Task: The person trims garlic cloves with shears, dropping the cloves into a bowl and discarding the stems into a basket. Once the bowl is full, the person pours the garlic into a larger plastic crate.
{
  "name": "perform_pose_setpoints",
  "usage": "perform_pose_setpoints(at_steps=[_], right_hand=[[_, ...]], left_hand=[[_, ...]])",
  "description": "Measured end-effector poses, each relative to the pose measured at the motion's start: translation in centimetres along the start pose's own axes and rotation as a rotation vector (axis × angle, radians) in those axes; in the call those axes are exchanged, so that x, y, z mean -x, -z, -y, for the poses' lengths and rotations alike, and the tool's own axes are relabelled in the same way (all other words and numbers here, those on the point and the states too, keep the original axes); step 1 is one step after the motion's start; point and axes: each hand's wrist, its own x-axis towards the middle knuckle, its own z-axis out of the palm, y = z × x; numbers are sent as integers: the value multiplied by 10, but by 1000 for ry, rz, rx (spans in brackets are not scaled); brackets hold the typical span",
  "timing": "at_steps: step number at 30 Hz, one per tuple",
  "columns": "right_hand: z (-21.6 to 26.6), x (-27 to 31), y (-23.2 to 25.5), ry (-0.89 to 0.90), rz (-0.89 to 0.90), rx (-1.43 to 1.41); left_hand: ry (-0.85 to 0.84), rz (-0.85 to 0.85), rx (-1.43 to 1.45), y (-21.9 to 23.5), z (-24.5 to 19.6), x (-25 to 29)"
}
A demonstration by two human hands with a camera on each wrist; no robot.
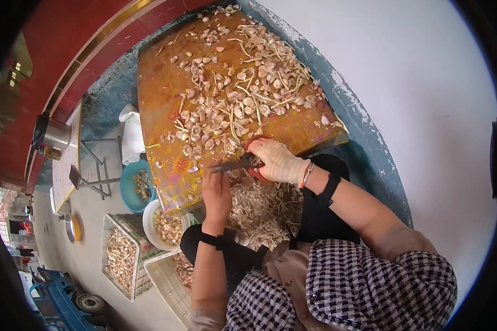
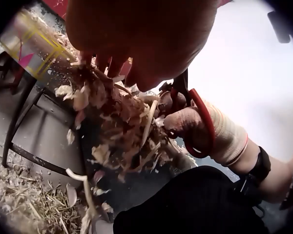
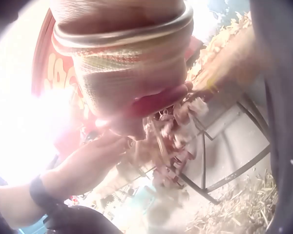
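My right hand (image 1: 281,161), in a pale knitted glove, grips red-handled scissors (image 2: 205,124) at the near edge of the table. Their dark blades (image 1: 231,165) point left, passing just above the fingertips of my left hand (image 1: 216,196). That hand is bare, its fingers stretched out along the table edge. Garlic skins and stem bits (image 2: 119,126) tumble off the edge below both hands, blurred in the right wrist view. Garlic cloves, skins and cut stems (image 1: 221,113) lie spread over the patterned table (image 1: 156,110).
Below the edge is a heap of garlic scraps (image 1: 265,212). To the left stand a blue basin (image 1: 128,187), a white bowl (image 1: 149,226) and plastic crates (image 1: 143,278) holding garlic. A chipped blue and white wall (image 1: 348,94) borders the table's right side.
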Motion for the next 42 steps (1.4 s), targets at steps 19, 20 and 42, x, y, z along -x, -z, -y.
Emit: perform_pose_setpoints(at_steps=[19, 20, 42], right_hand=[[-36, 31, -14, -771, -223, -1043], [4, 14, 43, -461, -135, -105], [-33, -16, 46, -532, -78, 126]], left_hand=[[236, 63, 242, 66, -102, 29], [51, 91, 312, 86, -139, 24], [-379, 206, 962, 90, -198, 33]])
